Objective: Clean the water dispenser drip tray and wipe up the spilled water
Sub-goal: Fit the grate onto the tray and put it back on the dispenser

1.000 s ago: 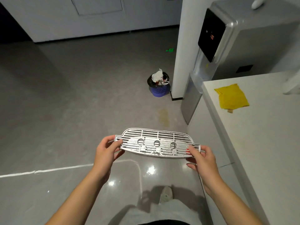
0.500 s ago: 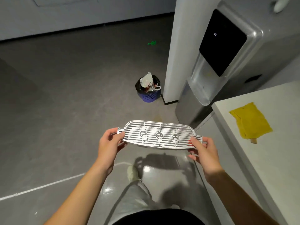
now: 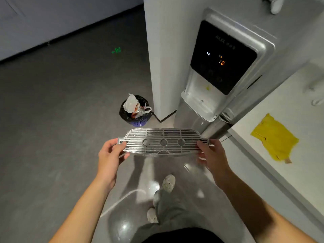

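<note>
Hands, 2, left hand [image 3: 109, 156] and right hand [image 3: 211, 156], each gripping 1 drip tray grate [image 3: 163, 142], 1 yellow cloth [image 3: 274, 138]

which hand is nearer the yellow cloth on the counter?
Right. The right hand grips the grate at its right end, on the side toward the yellow cloth. The left hand holds the far left end, a grate's length farther off.

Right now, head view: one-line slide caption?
Both hands hold the drip tray grate level before the water dispenser.
</note>
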`<state>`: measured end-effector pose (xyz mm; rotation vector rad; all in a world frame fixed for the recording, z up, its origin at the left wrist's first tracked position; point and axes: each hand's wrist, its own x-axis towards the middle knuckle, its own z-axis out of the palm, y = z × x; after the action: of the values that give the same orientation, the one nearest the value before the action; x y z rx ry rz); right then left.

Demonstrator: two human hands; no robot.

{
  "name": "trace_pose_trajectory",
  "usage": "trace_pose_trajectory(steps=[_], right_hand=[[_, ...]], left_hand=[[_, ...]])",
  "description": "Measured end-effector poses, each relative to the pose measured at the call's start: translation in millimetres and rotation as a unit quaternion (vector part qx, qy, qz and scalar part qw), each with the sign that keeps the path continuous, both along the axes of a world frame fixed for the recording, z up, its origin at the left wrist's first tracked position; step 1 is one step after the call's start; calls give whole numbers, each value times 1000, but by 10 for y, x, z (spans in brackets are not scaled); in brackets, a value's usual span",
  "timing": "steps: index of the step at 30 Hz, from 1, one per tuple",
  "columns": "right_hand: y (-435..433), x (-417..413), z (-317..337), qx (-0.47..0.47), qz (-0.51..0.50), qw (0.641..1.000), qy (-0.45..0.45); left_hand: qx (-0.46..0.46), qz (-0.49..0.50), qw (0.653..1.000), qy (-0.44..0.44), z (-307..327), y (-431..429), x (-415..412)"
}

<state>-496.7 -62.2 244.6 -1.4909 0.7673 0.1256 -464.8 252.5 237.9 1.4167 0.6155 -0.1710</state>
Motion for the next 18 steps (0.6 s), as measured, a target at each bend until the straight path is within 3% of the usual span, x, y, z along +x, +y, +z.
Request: trace_pose_trajectory(steps=[10, 18], right_hand=[[24, 1117, -276, 19, -76, 997, 12], [38, 1614, -499, 40, -197, 979, 34]], left_hand=[[35, -94, 995, 14, -114, -99, 1686], [0, -235, 972, 32, -483, -385, 2976]])
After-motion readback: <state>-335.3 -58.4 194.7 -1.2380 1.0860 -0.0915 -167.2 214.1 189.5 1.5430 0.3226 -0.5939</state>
